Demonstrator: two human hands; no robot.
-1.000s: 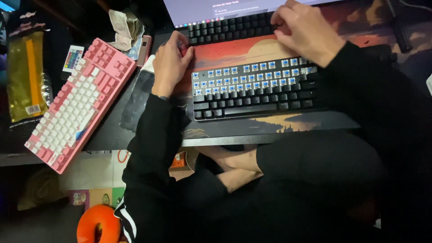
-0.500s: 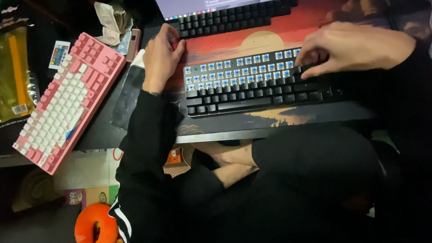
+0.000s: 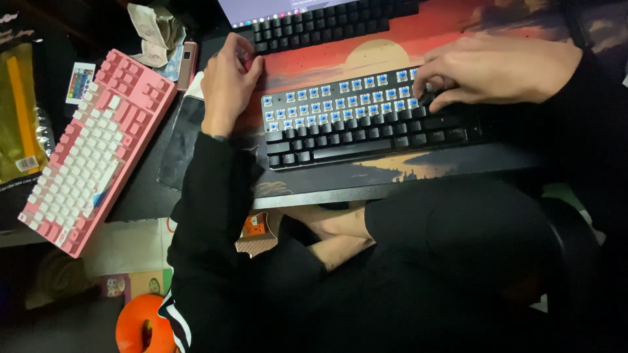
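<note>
A black keyboard (image 3: 366,117) lay across a desk mat (image 3: 392,46) printed with a red and orange sunset, near the front edge of the tabletop (image 3: 140,196). Many of its caps were off, leaving rows of bare blue switches across the upper left and middle; the lower rows and the right end kept their black caps.

The right hand (image 3: 490,68) rested at about 2 o'clock on that keyboard, palm down, fingers curled onto the upper right rows with the tips touching the keys. Whether it pinched a cap I could not tell.

The left hand (image 3: 229,82) sat on the mat just beside the keyboard's left end, at about 10 o'clock from it, loosely closed with the fingers bent under; something small and reddish showed at the fingertips, too unclear to name.

A second black keyboard (image 3: 327,19) lay at 12 o'clock, beyond the mat's sun, under the lower edge of a lit screen (image 3: 275,8). A pink and white keyboard (image 3: 98,144) lay tilted at 9 o'clock, well apart from the left hand. A crumpled cloth (image 3: 154,33) sat at 11 o'clock, and a yellow packet (image 3: 19,111) lay at the far left. An orange round thing (image 3: 140,323) was below the tabletop at 7 o'clock.
</note>
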